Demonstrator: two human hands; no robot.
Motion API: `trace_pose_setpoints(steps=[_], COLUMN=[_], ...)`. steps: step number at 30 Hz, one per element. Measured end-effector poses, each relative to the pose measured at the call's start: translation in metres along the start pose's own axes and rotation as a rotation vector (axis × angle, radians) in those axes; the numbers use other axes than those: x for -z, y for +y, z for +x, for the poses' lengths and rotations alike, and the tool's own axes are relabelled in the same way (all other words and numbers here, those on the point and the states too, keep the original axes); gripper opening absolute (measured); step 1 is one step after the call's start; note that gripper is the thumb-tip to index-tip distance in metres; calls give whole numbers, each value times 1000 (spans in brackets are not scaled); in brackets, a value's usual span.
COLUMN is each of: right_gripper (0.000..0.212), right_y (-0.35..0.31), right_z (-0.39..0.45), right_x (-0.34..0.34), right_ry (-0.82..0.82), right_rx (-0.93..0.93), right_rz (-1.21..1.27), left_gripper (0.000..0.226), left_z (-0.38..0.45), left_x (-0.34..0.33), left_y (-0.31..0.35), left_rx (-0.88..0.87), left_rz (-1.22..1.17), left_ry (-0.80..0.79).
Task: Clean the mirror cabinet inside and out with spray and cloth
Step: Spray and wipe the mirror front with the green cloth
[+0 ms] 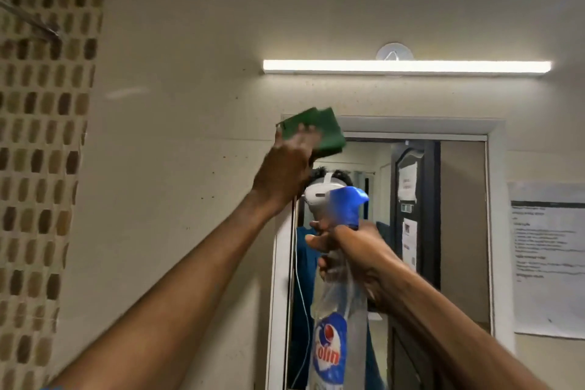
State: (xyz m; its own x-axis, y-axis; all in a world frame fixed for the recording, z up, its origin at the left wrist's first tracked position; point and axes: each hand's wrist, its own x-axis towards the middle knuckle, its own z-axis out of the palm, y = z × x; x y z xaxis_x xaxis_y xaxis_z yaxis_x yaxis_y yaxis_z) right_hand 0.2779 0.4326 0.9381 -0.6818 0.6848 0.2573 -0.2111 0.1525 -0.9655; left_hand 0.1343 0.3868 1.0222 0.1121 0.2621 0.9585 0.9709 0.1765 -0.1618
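Note:
The white-framed mirror cabinet (pixel 421 125) hangs on the cream wall, its door closed and its glass (pixel 462 231) reflecting a dark door and a person. My left hand (pixel 286 165) is raised to the cabinet's top left corner and presses a folded green cloth (pixel 319 133) against it. My right hand (pixel 354 250) grips the neck of a clear spray bottle (pixel 335 326) with a blue trigger head (pixel 348 204) and a blue and red label, held upright in front of the mirror's left half.
A lit tube light (pixel 406 66) runs above the cabinet. A printed paper sheet (pixel 549 260) is stuck to the wall on the right. A strip of brown mosaic tiles (pixel 44 136) covers the wall at far left, with a metal rod (pixel 30 20) near it.

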Motion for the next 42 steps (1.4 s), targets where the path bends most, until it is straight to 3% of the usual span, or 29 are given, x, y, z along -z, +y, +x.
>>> trace_pose_setpoints(steps=[6,9,13,21,30,35,42], right_gripper=[10,21,10,17,5,30,17], right_y=[-10,-8,-1,28,77,98,137], right_z=[23,27,28,16,17,1,-22], right_x=[-22,-24,-24,-21,-7,-3,-7], right_ry=[89,131,114,90,117,37,110], right_rx=[45,89,144,70,30,13,-69], right_rz=[-169,-194,-159,-120,-124,-206,-190], left_gripper=[41,37,40,52,49,46,44], left_z=[-17,-17,-32,-76,-115,-137,-171], left_x=[-18,-13,-12,-32,-37,-37,-43], left_y=[-9,-9,-8,-7,3,9,18], left_rx=[25,21,-13,-3,59,100,129], left_rz=[-256,-295,-316,-329,-374,-417,-443], left_ry=[78,49,6,3,-18,-59,-73])
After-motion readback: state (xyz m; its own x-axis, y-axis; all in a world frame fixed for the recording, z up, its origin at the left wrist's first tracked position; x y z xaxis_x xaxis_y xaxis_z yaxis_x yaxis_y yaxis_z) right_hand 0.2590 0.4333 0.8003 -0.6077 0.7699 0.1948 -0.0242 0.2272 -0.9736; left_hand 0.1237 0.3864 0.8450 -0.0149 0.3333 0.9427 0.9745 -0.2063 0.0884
